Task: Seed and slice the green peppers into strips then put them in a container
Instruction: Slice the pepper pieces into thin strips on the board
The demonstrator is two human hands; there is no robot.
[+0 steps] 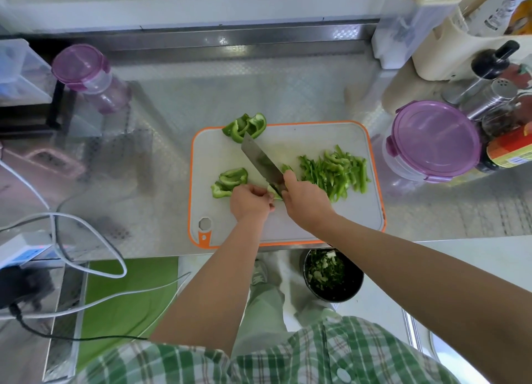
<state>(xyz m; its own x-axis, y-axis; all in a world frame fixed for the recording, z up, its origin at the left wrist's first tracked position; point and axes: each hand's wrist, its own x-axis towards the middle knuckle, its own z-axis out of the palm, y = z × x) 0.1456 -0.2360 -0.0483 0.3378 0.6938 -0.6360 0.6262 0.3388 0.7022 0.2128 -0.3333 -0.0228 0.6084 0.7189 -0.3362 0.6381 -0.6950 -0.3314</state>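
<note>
Stainless-steel surface point(161, 164) fills our head view, patterned and shiny, with a raised metal ledge along its far side. Near the front edge lies a white cutting board point(302, 136) with an orange rim, its long side running left to right and its near edge just beside the lip of the surface.

Our right hand point(305, 202) is wrapped round the handle of a knife point(260, 160); the handle itself is hidden inside the grip. The blade's long axis runs diagonally from the hand, away and to the left. Its tip points at a heap of uncut pepper halves point(244, 127) that overhangs the board's far left corner.

Our left hand point(250, 202) has its fingers curled down on a pale pepper piece point(273, 194), pinning it to the board just beside the heel of the blade. Both hands cover most of that piece, so we cannot tell its shape. Touching this hand on its left lies a second heap of curled pepper chunks point(230, 180).

To the right of the knife, the cut pepper strips point(336, 172) lie in a loose pile, most of them pointing away from us. The far middle of the board is bare.

Off the board to the right, near but apart, stands a round container point(434, 141) with its purple clip lid on. Bottles point(489, 75) crowd behind it, partly cut off by the frame. A purple-lidded jar point(86, 72) stands far left, and white cables point(86, 239) loop over the left front edge. On the floor below, a black bin point(331, 277) holds green scraps.
</note>
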